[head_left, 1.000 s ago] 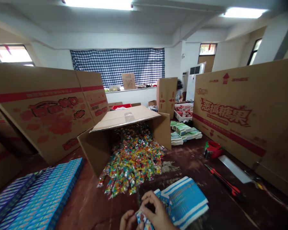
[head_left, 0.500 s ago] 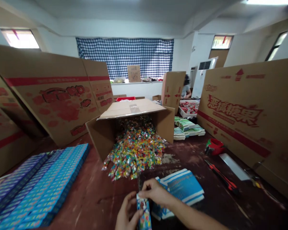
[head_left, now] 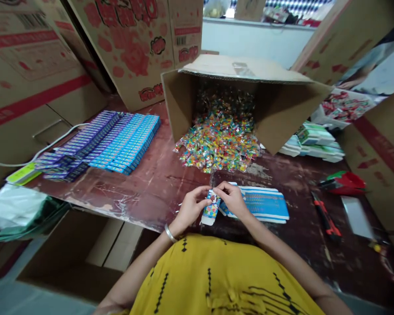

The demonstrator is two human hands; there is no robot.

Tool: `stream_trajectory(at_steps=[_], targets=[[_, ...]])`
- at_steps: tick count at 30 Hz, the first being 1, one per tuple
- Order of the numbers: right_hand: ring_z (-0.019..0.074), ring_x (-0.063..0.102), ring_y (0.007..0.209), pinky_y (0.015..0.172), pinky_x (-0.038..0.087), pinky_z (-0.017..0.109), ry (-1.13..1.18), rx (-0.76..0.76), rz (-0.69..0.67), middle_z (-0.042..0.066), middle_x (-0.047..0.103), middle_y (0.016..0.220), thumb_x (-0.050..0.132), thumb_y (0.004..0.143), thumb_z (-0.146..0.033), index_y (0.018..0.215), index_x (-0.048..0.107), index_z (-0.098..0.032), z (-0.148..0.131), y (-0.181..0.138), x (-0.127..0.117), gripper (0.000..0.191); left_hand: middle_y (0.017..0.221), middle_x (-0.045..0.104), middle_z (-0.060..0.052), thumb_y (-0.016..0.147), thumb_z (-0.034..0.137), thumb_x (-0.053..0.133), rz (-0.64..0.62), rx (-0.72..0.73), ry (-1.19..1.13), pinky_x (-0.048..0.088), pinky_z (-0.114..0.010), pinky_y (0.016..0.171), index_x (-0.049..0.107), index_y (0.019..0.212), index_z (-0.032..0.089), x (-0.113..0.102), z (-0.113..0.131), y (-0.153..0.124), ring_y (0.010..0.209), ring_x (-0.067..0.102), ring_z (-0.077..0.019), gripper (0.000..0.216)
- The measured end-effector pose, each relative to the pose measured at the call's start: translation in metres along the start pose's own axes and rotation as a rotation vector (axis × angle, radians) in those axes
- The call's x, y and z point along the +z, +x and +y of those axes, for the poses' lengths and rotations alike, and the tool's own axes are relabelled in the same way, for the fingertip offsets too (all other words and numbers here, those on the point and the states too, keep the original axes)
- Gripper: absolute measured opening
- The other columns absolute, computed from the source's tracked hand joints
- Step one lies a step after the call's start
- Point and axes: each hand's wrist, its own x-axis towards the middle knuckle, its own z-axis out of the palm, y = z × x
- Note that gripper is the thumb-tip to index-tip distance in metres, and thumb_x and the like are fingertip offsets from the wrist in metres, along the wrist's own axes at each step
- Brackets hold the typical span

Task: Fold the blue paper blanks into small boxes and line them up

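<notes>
Between my two hands is a small blue printed candy box (head_left: 211,209), its lower end flap open toward me. My left hand (head_left: 193,206) grips its left side with thumb and fingers. At the top end, my right hand (head_left: 232,200) pinches the box near its edge. Right beside that hand lies a fanned stack of flat blue cartons (head_left: 267,203), partly covered by it. Beyond my hands, a heap of wrapped candies (head_left: 219,146) spills from a cardboard box (head_left: 282,111) lying on its side.
Rows of blue and purple boxes (head_left: 128,142) stand to the left. On the right lie a red-black cutter (head_left: 326,218), a metal blade (head_left: 356,216) and a tape roll (head_left: 344,183). Behind them are green-white cartons (head_left: 315,142). An open carton (head_left: 75,256) sits below the table edge.
My view has tilted down and turned left, bringing in my lap and the table's front edge. Both hands stay on the small box, whose open lower flap now shows.
</notes>
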Motion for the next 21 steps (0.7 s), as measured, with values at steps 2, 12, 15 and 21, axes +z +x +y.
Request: stream_trajectory(at_steps=[2, 12, 15, 21], targets=[[0.0107, 0.047, 0.058, 0.057, 0.037, 0.024, 0.008, 0.048, -0.041, -0.003, 0.052, 0.059, 0.064, 0.083, -0.044, 0.065, 0.06, -0.016, 0.001, 0.001, -0.001, 0.034, 0.111, 0.069, -0.011, 0.079, 0.019, 0.066, -0.006, -0.006, -0.006, 0.049, -0.036, 0.093, 0.063, 0.117, 0.013, 0.0, -0.002, 0.001, 0.101, 0.064, -0.0219, 0.038], [0.0258, 0.053, 0.12, 0.086, 0.051, 0.035, -0.178, -0.089, -0.23, 0.01, 0.05, 0.138, 0.074, 0.076, -0.038, 0.141, 0.045, -0.028, -0.009, -0.013, -0.001, 0.072, 0.097, 0.068, -0.006, 0.07, 0.023, 0.077, 0.254, -0.11, -0.279, 0.053, -0.027, 0.077, 0.059, 0.102, 0.016, -0.005, -0.013, 0.012, 0.088, 0.064, -0.0165, 0.037], [0.027, 0.047, 0.128, 0.104, 0.041, 0.041, -0.304, -0.189, -0.32, 0.008, 0.048, 0.141, 0.082, 0.066, -0.031, 0.143, 0.041, -0.031, -0.015, -0.013, 0.0, 0.087, 0.091, 0.063, -0.002, 0.067, 0.028, 0.079, 0.341, -0.167, -0.31, 0.052, -0.023, 0.063, 0.052, 0.095, 0.018, -0.009, -0.013, 0.014, 0.078, 0.062, -0.0139, 0.04], [0.0212, 0.06, 0.112, 0.086, 0.052, 0.032, -0.217, -0.134, -0.586, 0.005, 0.059, 0.131, 0.079, 0.071, -0.028, 0.139, 0.045, -0.032, -0.01, 0.008, -0.016, 0.077, 0.092, 0.062, -0.002, 0.067, 0.031, 0.077, 0.177, -0.29, -0.229, 0.052, -0.022, 0.056, 0.051, 0.103, 0.019, -0.019, -0.012, 0.003, 0.073, 0.061, -0.0135, 0.046]])
